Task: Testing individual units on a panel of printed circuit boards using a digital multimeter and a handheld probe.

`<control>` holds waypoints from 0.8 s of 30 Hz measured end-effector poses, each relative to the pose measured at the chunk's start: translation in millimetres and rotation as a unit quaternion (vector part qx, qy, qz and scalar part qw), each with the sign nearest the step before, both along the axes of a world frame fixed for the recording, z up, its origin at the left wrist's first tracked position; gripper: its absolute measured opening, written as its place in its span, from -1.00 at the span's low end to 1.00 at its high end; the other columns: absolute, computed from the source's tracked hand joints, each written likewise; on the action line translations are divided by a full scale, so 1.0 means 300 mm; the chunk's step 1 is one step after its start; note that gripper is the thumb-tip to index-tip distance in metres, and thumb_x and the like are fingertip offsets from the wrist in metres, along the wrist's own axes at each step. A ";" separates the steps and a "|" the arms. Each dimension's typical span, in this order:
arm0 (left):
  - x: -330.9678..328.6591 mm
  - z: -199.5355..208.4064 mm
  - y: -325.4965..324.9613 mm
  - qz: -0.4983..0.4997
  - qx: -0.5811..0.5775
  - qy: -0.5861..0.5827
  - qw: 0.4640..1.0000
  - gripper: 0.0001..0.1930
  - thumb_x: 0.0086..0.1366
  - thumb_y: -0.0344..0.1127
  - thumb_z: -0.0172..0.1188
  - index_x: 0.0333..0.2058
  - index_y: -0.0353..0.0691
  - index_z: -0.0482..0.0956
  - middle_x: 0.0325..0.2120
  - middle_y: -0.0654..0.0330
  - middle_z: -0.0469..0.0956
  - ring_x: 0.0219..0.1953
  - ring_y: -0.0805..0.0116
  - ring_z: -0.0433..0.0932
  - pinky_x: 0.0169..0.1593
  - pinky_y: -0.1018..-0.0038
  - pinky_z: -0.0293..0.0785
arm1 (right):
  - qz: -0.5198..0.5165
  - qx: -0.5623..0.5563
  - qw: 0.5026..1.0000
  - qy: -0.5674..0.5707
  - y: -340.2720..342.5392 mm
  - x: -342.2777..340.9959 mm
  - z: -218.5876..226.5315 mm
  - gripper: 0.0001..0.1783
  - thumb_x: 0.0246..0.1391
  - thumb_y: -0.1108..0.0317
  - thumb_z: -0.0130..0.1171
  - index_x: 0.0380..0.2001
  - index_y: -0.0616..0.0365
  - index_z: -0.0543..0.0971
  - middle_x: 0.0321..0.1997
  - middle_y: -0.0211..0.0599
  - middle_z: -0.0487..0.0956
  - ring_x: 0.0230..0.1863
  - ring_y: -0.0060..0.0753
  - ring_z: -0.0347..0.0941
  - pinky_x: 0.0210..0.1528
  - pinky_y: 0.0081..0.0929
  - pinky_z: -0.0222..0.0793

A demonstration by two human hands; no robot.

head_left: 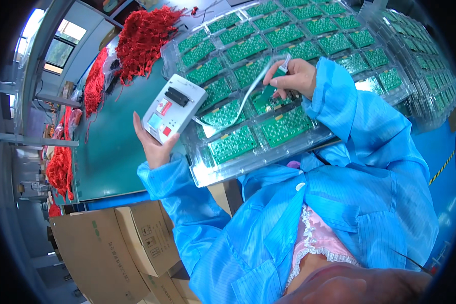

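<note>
My left hand (156, 147) grips a white box-shaped chip programmer (180, 116) with a black socket, a small screen and a red button. A pale flat cable (246, 99) runs from it to my right hand (300, 77). The fingers there are closed around a white plug (286, 63) at the cable's end, above a green circuit board (262, 103) that my hand partly hides. Both hands are over a clear plastic tray (223, 175) filled with several rows of green circuit boards (233, 145).
More clear trays of boards (430, 66) stand at the right. Bundles of red wires (146, 40) lie on the green table (111, 162) at the far left, with others hanging by its left edge. Cardboard boxes (101, 253) stand below, at the near left.
</note>
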State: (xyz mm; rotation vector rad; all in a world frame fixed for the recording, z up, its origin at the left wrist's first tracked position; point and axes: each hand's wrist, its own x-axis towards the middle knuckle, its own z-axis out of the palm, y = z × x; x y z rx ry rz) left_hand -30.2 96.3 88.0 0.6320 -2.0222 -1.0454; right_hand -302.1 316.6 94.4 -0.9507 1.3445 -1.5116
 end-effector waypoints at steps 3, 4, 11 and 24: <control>0.008 -0.042 0.005 -0.054 0.186 0.183 0.964 -0.03 -0.28 -0.65 0.11 0.16 -0.09 -0.16 0.12 -0.06 -0.04 0.11 0.03 0.08 0.13 0.22 0.04 | 0.000 0.029 1.000 -0.004 0.001 0.001 0.004 -0.88 -0.11 0.54 0.01 -0.41 0.29 0.44 -0.69 -0.30 0.40 -0.67 -0.59 0.34 -0.54 -0.68 0.38; 0.014 -0.064 0.010 -0.073 0.255 0.240 0.934 -0.04 -0.27 -0.68 0.07 0.16 -0.09 -0.17 0.13 -0.06 -0.05 0.12 0.03 0.07 0.13 0.21 0.03 | -0.004 0.046 0.999 -0.005 0.006 0.002 0.005 -0.88 -0.11 0.53 0.01 -0.41 0.30 0.44 -0.69 -0.29 0.40 -0.66 -0.58 0.34 -0.54 -0.68 0.38; 0.064 -0.215 -0.033 -0.206 0.448 0.371 0.787 -0.41 0.15 -0.28 -0.08 0.14 -0.16 -0.07 0.08 -0.02 0.10 0.06 0.07 0.22 0.09 0.19 0.15 | 0.000 0.043 0.999 0.002 0.007 0.010 0.007 -0.87 -0.12 0.56 0.03 -0.41 0.29 0.43 -0.66 -0.28 0.41 -0.65 -0.55 0.36 -0.55 -0.68 0.37; -0.015 -0.246 -0.177 -0.342 0.413 0.314 0.783 -0.51 0.21 -0.12 -0.17 0.09 -0.19 0.08 0.01 0.07 0.26 0.00 0.11 0.31 0.02 0.25 0.27 | 0.009 0.015 0.999 0.043 -0.008 0.063 -0.004 -0.82 -0.18 0.59 0.08 -0.45 0.15 0.36 -0.62 -0.35 0.43 -0.65 -0.61 0.34 -0.57 -0.76 0.26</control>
